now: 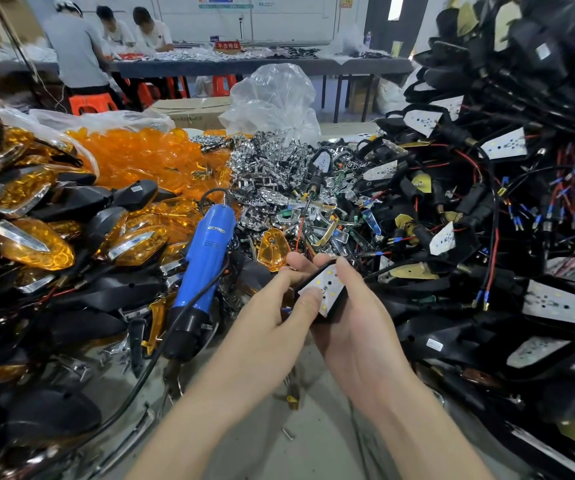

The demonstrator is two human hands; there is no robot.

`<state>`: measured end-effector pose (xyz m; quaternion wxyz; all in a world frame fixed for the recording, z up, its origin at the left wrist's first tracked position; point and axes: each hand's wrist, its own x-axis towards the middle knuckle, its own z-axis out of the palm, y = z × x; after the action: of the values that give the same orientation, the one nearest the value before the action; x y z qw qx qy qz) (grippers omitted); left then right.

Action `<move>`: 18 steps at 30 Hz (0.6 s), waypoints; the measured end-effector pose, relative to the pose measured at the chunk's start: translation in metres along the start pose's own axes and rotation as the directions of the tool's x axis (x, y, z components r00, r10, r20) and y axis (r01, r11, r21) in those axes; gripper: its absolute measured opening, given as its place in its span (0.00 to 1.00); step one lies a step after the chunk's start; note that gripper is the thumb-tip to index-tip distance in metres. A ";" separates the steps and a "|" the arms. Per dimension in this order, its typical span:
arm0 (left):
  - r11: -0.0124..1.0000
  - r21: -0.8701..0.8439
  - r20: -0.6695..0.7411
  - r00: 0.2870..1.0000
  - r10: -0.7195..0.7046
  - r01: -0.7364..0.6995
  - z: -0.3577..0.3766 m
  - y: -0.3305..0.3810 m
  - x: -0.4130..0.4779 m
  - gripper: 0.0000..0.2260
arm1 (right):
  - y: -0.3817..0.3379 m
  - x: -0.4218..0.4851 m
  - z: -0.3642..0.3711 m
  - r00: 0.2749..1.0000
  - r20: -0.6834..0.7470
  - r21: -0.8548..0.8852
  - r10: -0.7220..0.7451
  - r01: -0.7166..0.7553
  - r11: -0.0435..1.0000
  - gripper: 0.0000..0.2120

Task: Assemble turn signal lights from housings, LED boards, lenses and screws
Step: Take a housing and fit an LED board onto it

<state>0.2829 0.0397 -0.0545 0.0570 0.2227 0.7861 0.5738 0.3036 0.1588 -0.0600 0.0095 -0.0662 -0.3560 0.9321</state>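
Our left hand [272,327] and right hand [359,330] grip one black housing [330,315] between them, left thumb on its LED board [329,289]; a blue screwdriver [206,258] lies just left, orange lenses [140,154] beyond it

Bright, even indoor light, soft shadows; wide-angle bending and blur toward the edges.

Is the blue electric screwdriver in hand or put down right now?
Put down: the blue screwdriver lies untouched, while left hand and right hand both hold the LED board.
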 end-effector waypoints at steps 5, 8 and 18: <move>1.000 -0.020 0.015 1.000 0.020 -0.019 -0.001 0.000 -0.001 0.08 | -0.001 0.000 0.000 1.000 0.016 0.004 -0.008 0.008 1.000 0.14; 0.999 -0.032 0.025 0.999 0.021 -0.020 -0.001 0.000 -0.001 0.08 | 0.000 0.001 -0.001 1.000 0.014 -0.008 -0.014 0.014 1.000 0.13; 0.998 -0.046 0.022 0.999 0.036 -0.035 0.000 0.000 -0.001 0.09 | 0.002 0.005 -0.005 0.998 0.021 -0.022 -0.057 0.058 0.998 0.12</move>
<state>0.2835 0.0398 -0.0550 0.0608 0.2417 0.7679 0.5900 0.2997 0.1608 -0.0657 0.0319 -0.0467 -0.3684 0.9279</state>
